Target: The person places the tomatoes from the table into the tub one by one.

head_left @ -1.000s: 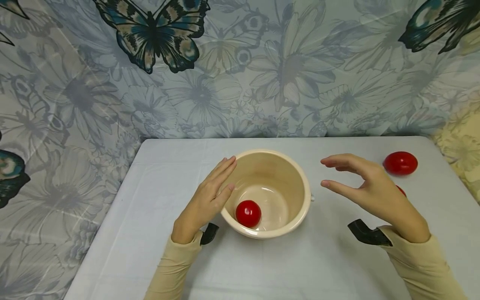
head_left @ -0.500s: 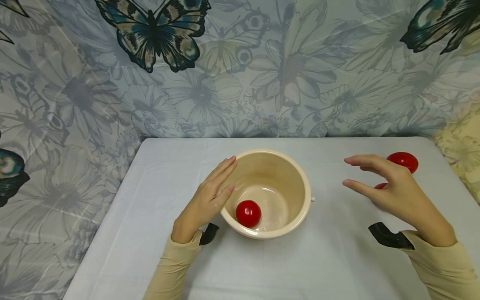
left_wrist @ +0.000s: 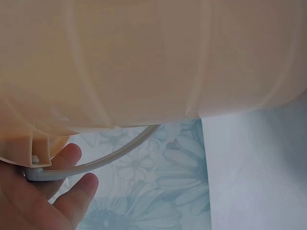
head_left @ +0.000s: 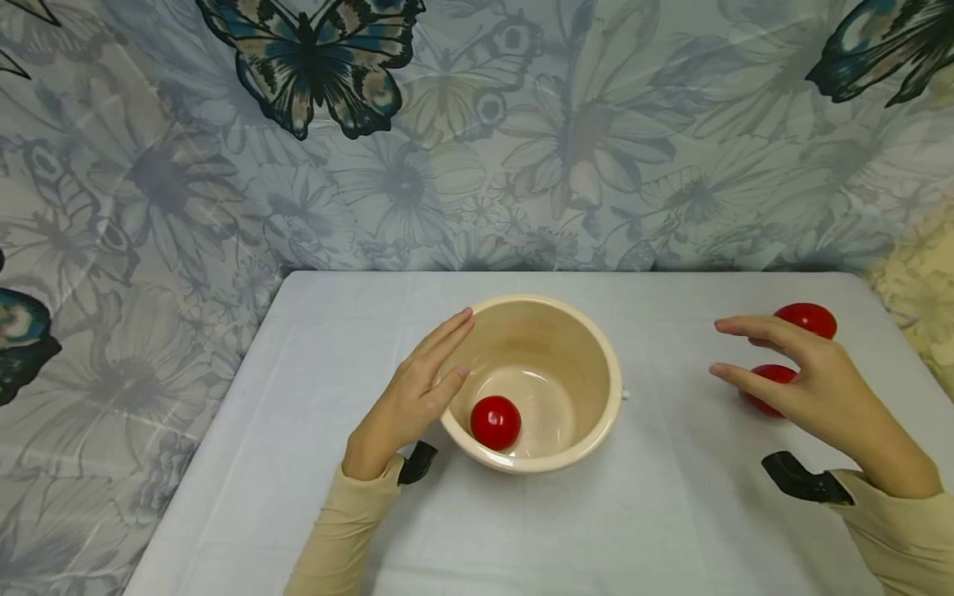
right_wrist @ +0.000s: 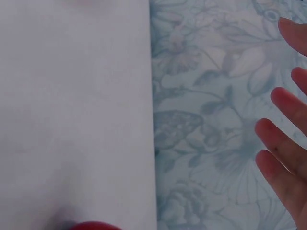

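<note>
A cream plastic bucket (head_left: 562, 331) stands mid-table, with a shiny red ball (head_left: 495, 423) on its floor near the left wall. My left hand (head_left: 410, 389) rests against the bucket's left rim, fingers straight. In the left wrist view, fingers (left_wrist: 79, 199) lie beside the grey bail handle (left_wrist: 103, 163) where it meets the bucket. My right hand (head_left: 812, 372) hovers at the table's right side, thumb and fingers spread apart, holding nothing. A second red ball (head_left: 771, 377) lies beyond its thumb and is partly covered. A third red ball (head_left: 808, 316) sits farther back, its lower part behind the hand.
The white-covered table (head_left: 358, 331) ends at a back edge in front of a floral and butterfly cloth (head_left: 581, 141). More patterned cloth hangs along the left side. Black wrist mounts (head_left: 805, 478) stick out from both sleeves.
My right hand has moved rightward, away from the bucket, toward the two red balls on the table. More of the nearer ball shows now. The left hand stays at the rim.
</note>
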`<state>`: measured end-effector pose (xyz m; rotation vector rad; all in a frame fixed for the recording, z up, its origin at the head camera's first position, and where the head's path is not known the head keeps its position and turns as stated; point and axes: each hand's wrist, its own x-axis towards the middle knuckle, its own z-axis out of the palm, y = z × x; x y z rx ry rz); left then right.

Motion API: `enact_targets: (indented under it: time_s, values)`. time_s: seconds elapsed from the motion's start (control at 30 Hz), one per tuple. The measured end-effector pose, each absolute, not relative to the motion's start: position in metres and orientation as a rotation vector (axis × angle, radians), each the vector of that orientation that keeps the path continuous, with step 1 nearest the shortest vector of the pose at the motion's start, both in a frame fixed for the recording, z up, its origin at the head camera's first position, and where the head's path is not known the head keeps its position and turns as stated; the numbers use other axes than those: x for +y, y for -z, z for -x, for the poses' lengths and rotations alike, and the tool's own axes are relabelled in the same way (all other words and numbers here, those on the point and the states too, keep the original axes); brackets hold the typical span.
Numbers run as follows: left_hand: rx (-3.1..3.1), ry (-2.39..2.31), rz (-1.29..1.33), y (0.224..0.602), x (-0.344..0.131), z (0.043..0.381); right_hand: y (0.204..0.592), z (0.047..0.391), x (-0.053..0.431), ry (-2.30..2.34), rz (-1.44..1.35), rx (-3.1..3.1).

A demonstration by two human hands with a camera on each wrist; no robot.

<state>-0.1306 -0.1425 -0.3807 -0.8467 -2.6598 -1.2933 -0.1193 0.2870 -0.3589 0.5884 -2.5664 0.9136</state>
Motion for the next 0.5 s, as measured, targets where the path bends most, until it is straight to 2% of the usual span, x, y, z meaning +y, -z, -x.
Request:
enact_targets:
  time_s: [0.5]
  values:
    - [-2.649,1.318,0.840,0.381,-0.141,0.132,0.384,0.128,0.311,-0.920,-0.494,-2.650]
